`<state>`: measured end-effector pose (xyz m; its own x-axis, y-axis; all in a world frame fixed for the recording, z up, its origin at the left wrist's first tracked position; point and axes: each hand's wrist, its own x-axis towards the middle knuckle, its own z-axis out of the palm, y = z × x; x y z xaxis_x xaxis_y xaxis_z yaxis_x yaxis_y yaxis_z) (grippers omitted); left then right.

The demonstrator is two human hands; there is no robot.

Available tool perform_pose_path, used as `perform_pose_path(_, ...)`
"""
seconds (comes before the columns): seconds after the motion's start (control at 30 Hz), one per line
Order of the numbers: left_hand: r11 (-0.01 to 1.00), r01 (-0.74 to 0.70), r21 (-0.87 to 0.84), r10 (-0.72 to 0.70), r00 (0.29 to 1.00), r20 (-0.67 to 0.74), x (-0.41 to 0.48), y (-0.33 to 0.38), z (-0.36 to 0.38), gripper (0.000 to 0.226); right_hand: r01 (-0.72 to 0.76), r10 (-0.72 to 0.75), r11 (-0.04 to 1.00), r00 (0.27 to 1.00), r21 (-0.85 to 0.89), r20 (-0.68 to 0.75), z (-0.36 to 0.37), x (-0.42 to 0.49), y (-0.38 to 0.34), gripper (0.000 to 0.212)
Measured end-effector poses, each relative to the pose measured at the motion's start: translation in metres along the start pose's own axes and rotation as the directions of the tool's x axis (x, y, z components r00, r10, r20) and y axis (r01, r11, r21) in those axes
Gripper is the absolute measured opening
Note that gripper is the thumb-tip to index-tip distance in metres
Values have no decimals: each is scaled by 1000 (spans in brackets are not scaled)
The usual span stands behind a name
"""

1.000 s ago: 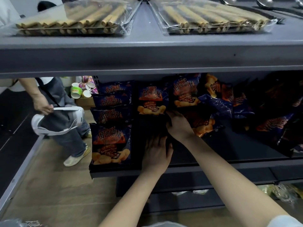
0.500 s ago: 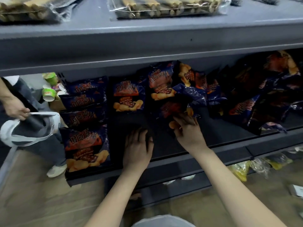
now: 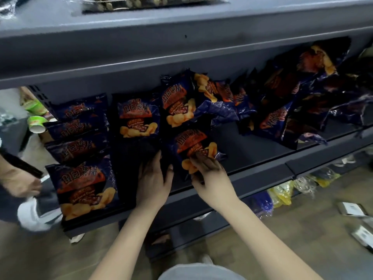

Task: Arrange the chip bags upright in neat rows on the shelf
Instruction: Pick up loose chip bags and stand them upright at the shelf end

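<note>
- A grey shop shelf (image 3: 262, 170) fills my view. A neat row of bags (image 3: 80, 178) stands at its left end and a loose heap (image 3: 282, 102) sprawls toward the right.
- Near the front edge, my right hand (image 3: 210, 176) pinches the bottom of one chip bag (image 3: 191, 144). My left hand (image 3: 154, 178) lies flat just beside it, fingers straight.
- Held only by its lower edge, the slick bag could flop forward off the edge, I judge, or knock the leaning bag behind (image 3: 177, 106).
- On the shelf above is a clear pack (image 3: 141, 3) of small brown pieces, too blurred to identify.
</note>
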<state>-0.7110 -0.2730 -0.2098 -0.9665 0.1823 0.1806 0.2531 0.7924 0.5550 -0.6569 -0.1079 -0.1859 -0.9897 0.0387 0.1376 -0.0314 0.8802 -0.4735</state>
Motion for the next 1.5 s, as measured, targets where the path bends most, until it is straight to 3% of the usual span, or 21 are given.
perform_pose_path(0.1, 965, 86, -248, -77, 996, 47, 3, 6, -1, 72, 28, -27, 999, 999, 45, -35, 4, -12, -7, 49)
perform_pose_path(0.17, 855, 190, -482, -169, 982, 88, 7, 14, -1, 80, 39, -37, 997, 999, 69, -35, 7, -18, -11, 49)
perform_pose_path(0.27, 605, 258, -754, -261, 958, 118, 9, 24, 2, 86, 62, -60, 993, 998, 99, -21, 10, -25, -15, 48)
perform_pose_path(0.33, 574, 232, -785, -254, 962, 98, 8, 26, 1, 90, 90, -90, 989, 996, 116, -7, 11, -29, -17, 47)
perform_pose_path(0.47, 634, 167, -755, -211, 977, 39, 4, 19, -6, 91, 135, -130, 957, 991, 256, -37, 8, -31, -18, 41)
perform_pose_path(0.63, 660, 145, -737, -269, 962, -52, 2, 6, -22, 88, 84, 48, 905, 954, 416, -297, -3, -15, -13, 47)
perform_pose_path(0.7, 673, 139, -727, -265, 962, -61, 0, 4, -31, 88, -21, 166, 850, 959, 527, -229, -9, -4, -9, 57)
perform_pose_path(0.77, 684, 110, -721, -207, 977, -47, -6, 4, -39, 89, -158, 205, 715, 979, 681, 13, -15, 6, -4, 68)
perform_pose_path(0.83, 697, 86, -712, -148, 989, -25, -15, 5, -45, 86, -252, 101, 604, 965, 756, 242, -15, 13, -1, 69)
perform_pose_path(0.9, 698, 82, -712, -133, 991, -16, -22, 6, -49, 83, -242, 7, 657, 949, 714, 315, -11, 17, -2, 59)
perform_pose_path(1.13, 729, 180, -660, -245, 970, -6, -36, 6, -40, 80, -186, 35, 653, 976, 734, 215, 14, 38, -11, 41)
perform_pose_path(1.23, 833, 204, -515, -257, 966, -32, -39, 4, -29, 78, -158, 57, 689, 985, 708, 165, 19, 58, -20, 43)
perform_pose_path(1.33, 932, 149, -330, -191, 976, -101, -39, 2, -18, 79, -155, 91, 644, 988, 749, 126, 26, 80, -25, 52)
perform_pose_path(1.5, 988, 117, -102, -134, 975, -178, -32, 3, -4, 72, -185, 47, 619, 979, 763, 200, 41, 113, -36, 47)
